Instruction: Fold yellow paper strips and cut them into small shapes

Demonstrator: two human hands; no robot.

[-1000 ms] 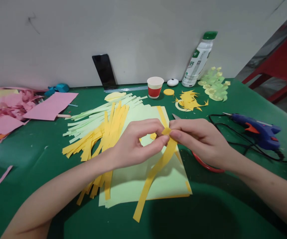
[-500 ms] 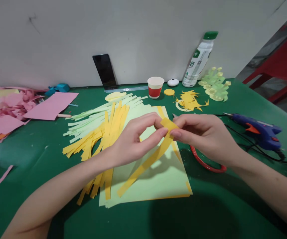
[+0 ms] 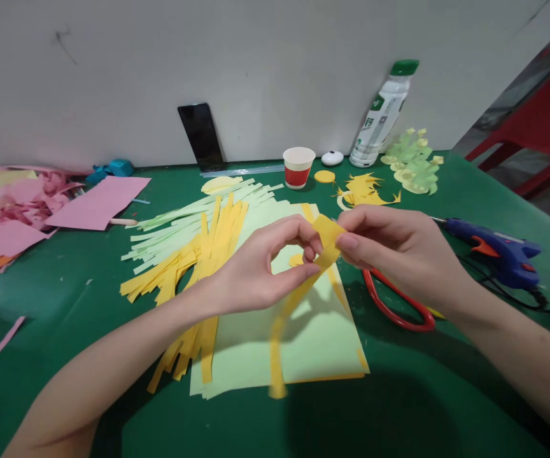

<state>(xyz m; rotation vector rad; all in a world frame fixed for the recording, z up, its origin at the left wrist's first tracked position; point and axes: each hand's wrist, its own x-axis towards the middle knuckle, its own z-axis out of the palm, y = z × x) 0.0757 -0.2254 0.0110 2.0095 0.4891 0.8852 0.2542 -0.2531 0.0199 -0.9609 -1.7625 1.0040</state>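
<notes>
A yellow paper strip (image 3: 303, 286), folded over near its upper end, is held above the light green paper sheets (image 3: 251, 350). My right hand (image 3: 389, 245) pinches the folded end between thumb and fingers. From the other side, the thumb and curled fingers of my left hand (image 3: 275, 264) close on the strip's edge. Its long tail hangs down, blurred at the lower end. Left of the sheets lie several loose yellow strips (image 3: 218, 248) over light green strips (image 3: 160, 238). Red-handled scissors (image 3: 399, 312) lie under my right hand, their blades mostly hidden.
A blue glue gun (image 3: 494, 251) with its cable lies at right. Along the wall stand a phone (image 3: 202, 137), a paper cup (image 3: 298, 168), a white case (image 3: 332, 158) and a bottle (image 3: 382, 117). Yellow spiky cutouts (image 3: 368, 189) and green paper pieces (image 3: 413, 165) lie behind; pink paper (image 3: 100, 202) is left.
My right hand has risen slightly with the folded end. The strip's tail has swung right and now hangs steeper. My left thumb has slid lower along the strip.
</notes>
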